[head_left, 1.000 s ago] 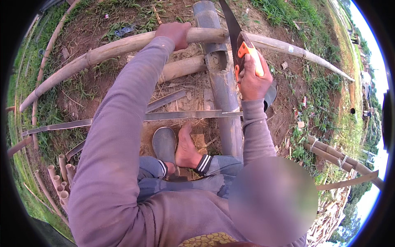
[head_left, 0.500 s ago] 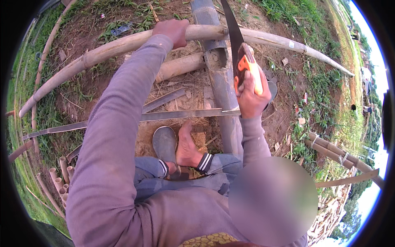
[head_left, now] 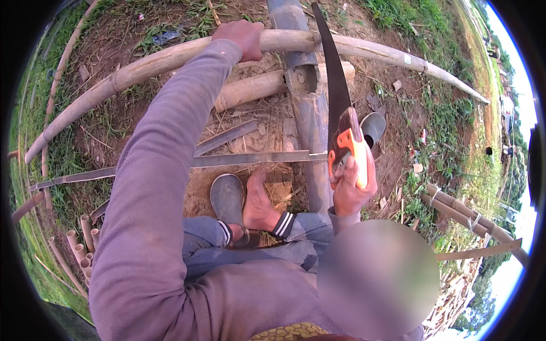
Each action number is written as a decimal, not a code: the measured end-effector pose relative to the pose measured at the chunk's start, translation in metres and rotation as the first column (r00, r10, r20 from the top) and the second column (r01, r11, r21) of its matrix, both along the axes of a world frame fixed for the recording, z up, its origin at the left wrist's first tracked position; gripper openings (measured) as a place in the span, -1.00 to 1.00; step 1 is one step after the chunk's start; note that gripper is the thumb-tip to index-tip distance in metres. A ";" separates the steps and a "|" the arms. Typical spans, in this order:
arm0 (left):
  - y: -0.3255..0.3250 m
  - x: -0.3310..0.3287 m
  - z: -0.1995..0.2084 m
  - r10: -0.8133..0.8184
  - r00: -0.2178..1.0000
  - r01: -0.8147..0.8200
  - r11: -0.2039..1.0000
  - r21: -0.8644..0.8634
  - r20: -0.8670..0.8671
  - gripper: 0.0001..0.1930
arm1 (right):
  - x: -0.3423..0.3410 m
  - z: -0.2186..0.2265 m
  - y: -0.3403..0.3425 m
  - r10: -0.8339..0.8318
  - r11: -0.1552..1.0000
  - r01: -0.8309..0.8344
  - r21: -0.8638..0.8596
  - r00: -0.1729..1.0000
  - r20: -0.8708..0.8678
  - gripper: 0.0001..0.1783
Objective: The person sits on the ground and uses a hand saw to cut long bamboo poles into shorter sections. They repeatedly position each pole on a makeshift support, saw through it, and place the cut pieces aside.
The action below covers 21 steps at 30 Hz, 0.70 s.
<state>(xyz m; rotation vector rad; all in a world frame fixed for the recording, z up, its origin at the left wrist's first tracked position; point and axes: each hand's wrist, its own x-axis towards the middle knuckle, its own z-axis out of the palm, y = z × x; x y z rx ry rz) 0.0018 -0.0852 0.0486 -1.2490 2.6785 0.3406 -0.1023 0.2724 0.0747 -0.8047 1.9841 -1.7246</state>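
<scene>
A long bamboo pole [head_left: 153, 61] runs across the far side, resting over a thick grey bamboo or log [head_left: 315, 125] that lies away from me. My left hand [head_left: 242, 40] is closed round the pole, just left of that crossing. In my right hand [head_left: 354, 190] is the handle of a handsaw [head_left: 340, 85] with a dark blade and an orange and brown grip. The blade points away from me and meets the pole right of the crossing. Whether its teeth sit in a cut cannot be made out.
A shorter bamboo piece [head_left: 250, 92] lies beneath the pole. Split strips [head_left: 250, 159] lie across in front of my feet. Cut bamboo tubes [head_left: 79, 247] stand at left. Tied poles [head_left: 466, 215] are at right. A loose clog [head_left: 372, 128] lies beyond the saw handle.
My right hand has drawn the saw back toward me, and more of its blade now shows on the near side of the pole. My left hand keeps its grip.
</scene>
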 end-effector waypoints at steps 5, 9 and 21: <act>0.001 -0.007 0.003 -0.012 0.999 0.012 1.000 -0.006 -0.039 -0.52 | -0.065 0.005 -0.132 0.047 0.994 -0.064 -0.088 0.982 -0.184 -0.66; -0.004 -0.001 0.012 -0.009 1.000 0.010 1.000 0.022 -0.023 -0.51 | -0.031 0.002 -0.056 0.044 0.996 -0.049 -0.075 0.996 -0.074 -0.56; 0.006 -0.005 0.005 0.001 0.999 -0.001 1.000 0.012 -0.050 -0.50 | -0.063 0.026 -0.142 0.067 0.997 -0.068 -0.033 0.998 -0.021 -0.66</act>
